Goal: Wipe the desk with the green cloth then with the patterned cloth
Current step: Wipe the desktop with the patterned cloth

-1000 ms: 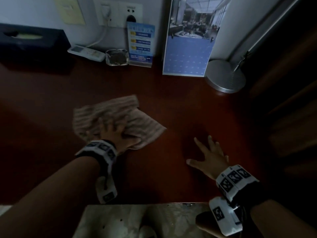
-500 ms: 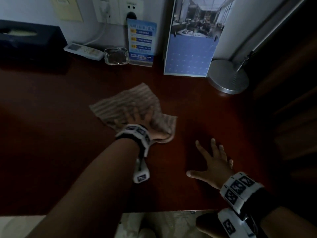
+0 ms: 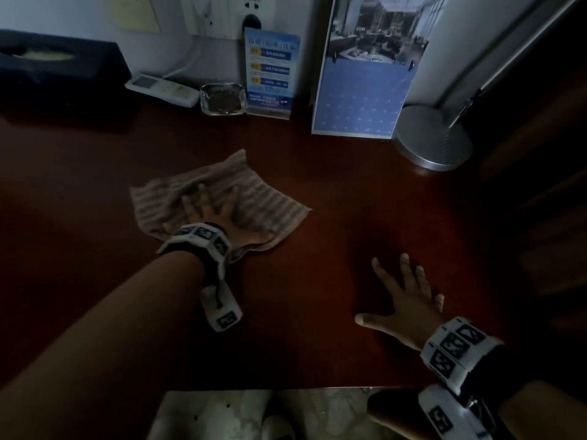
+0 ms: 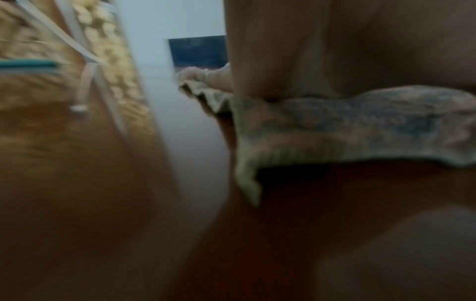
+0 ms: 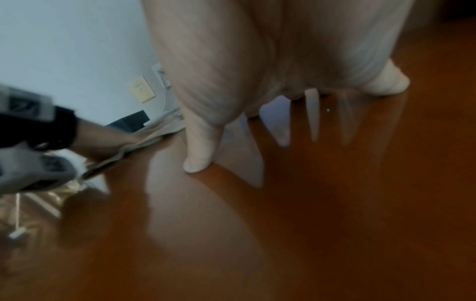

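A striped patterned cloth (image 3: pixel 273 211) lies spread on the dark red-brown desk (image 3: pixel 317 312), left of its middle. My left hand (image 3: pixel 219 214) presses flat on it with fingers straight and spread. The left wrist view shows the palm on the cloth (image 4: pixel 347 130), blurred by motion. My right hand (image 3: pixel 403 300) rests flat on the bare desk to the right, fingers spread, holding nothing. The right wrist view shows its fingertips (image 5: pixel 198 165) touching the wood (image 5: pixel 335 203). No green cloth is in view.
Along the wall stand a dark tissue box (image 3: pixel 57 61), a white remote (image 3: pixel 162 88), a glass ashtray (image 3: pixel 224 98), a blue sign card (image 3: pixel 270 74), a tall calendar (image 3: pixel 365 84) and a round metal lamp base (image 3: pixel 433 138). The desk's front edge (image 3: pixel 270 389) is close below.
My left hand swept the patterned cloth right and away, then came back a little to the left. The right hand stayed flat in place.
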A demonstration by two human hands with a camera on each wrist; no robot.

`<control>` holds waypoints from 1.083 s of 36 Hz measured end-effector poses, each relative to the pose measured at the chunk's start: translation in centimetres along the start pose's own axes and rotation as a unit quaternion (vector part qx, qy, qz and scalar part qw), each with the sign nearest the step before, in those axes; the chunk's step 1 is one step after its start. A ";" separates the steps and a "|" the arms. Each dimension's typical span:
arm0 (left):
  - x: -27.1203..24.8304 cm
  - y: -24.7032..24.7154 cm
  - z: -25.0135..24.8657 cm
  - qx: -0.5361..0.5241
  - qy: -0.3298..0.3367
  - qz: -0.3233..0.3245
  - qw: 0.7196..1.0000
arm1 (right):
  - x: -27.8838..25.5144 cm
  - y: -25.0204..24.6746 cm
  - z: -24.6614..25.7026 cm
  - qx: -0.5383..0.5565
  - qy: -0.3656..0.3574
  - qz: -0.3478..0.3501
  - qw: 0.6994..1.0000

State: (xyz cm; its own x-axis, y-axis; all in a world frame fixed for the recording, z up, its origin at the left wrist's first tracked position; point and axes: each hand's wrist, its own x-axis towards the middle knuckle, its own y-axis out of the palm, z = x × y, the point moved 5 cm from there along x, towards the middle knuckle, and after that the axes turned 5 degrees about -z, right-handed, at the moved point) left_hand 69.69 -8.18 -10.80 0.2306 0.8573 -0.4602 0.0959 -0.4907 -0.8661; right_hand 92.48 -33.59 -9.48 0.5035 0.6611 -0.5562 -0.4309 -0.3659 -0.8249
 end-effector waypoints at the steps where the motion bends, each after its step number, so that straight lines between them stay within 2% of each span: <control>1: 0.1 -0.2 1.3 -0.010 -0.014 -0.014 1.000 | 0.0 0.1 0.0 0.000 0.000 -0.001 1.000; 6: -0.4 -0.4 5.1 -0.047 -0.048 -0.022 0.998 | 0.0 0.1 -0.1 -0.003 0.000 0.000 1.000; 12: -3.5 1.1 4.8 -0.023 -0.030 0.025 0.999 | -0.1 -0.1 0.2 -0.009 0.004 0.003 1.000; 17: -6.9 3.3 1.7 0.015 0.012 0.057 0.998 | -0.3 -0.2 0.4 -0.013 0.004 0.001 1.000; 26: -11.6 7.0 -8.3 0.066 0.144 0.114 0.981 | -0.2 -0.3 0.3 -0.041 0.009 0.015 0.999; 29: -12.9 8.6 -9.9 0.087 0.188 0.119 0.971 | -0.2 -0.3 0.4 -0.043 0.012 0.016 0.999; 34: -14.0 9.4 -7.8 0.102 0.270 0.144 0.946 | 0.1 -0.3 0.3 -0.043 0.013 0.031 0.998; 36: -13.9 9.0 -6.0 0.104 0.272 0.152 0.944 | 0.0 -0.4 0.2 -0.050 0.013 0.027 0.998; 39: -13.2 7.9 -2.7 0.100 0.235 0.135 0.957 | 0.0 -0.5 0.3 -0.058 0.013 0.018 0.998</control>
State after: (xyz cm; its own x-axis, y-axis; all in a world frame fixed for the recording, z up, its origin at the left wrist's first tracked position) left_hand 70.03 -23.80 -10.99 0.6362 0.5153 -0.5742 -0.2057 -0.6041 -0.7699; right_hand 92.43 -33.20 -9.00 0.5091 0.6292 -0.5873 -0.3607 -0.4636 -0.8093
